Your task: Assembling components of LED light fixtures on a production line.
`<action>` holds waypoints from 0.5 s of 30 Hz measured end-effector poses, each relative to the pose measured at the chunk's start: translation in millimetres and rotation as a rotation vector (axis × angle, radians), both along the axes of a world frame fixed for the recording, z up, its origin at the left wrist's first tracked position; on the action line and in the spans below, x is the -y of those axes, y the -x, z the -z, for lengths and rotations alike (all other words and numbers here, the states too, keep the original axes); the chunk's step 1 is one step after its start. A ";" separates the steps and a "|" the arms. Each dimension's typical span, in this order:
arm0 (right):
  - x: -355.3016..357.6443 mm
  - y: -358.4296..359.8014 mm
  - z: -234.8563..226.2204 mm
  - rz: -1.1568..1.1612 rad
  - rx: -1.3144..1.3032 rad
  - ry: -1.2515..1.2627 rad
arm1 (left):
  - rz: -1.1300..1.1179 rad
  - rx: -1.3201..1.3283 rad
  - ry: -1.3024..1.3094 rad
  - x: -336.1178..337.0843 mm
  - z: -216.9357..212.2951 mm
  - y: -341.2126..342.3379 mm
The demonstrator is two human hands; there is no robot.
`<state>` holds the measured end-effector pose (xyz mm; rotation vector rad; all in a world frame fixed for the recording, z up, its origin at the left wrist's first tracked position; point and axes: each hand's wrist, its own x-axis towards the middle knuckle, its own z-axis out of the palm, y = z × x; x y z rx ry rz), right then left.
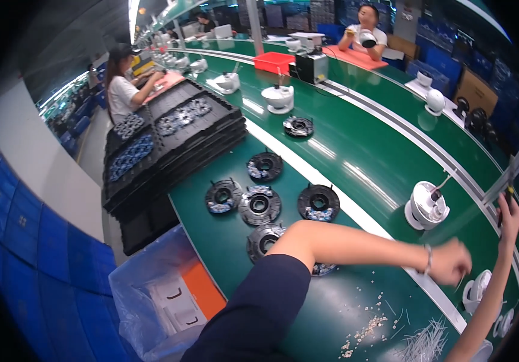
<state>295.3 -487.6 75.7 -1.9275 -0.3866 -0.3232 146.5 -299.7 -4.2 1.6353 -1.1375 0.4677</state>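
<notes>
Slim dark tool (509, 190), yellow in part, upright at far right, gripped in right hand (508, 218); exact kind indistinct. Above green conveyor (368, 175), left hand (450, 262): blurred, fingers curled, contents impossible to tell. Below, white rounded housing (478, 288), partly hidden by right forearm (482, 317).

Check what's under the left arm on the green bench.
Two black round parts, partly: one shows its left side by the elbow; the other shows only a lower edge. The arm covers the rest; anything fully hidden there can't be told.
</notes>
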 end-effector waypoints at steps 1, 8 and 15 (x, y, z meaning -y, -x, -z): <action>21.5 17.3 -2.6 -0.041 -0.030 -0.101 | -0.005 0.068 -0.468 7.9 -8.6 23.2; 110.2 196.7 13.0 -0.163 -0.055 -0.254 | 0.030 -0.257 -0.312 -49.9 -61.1 121.2; 118.8 403.3 88.5 0.122 -0.447 -0.098 | -0.058 -0.486 -0.382 -90.7 -45.3 169.7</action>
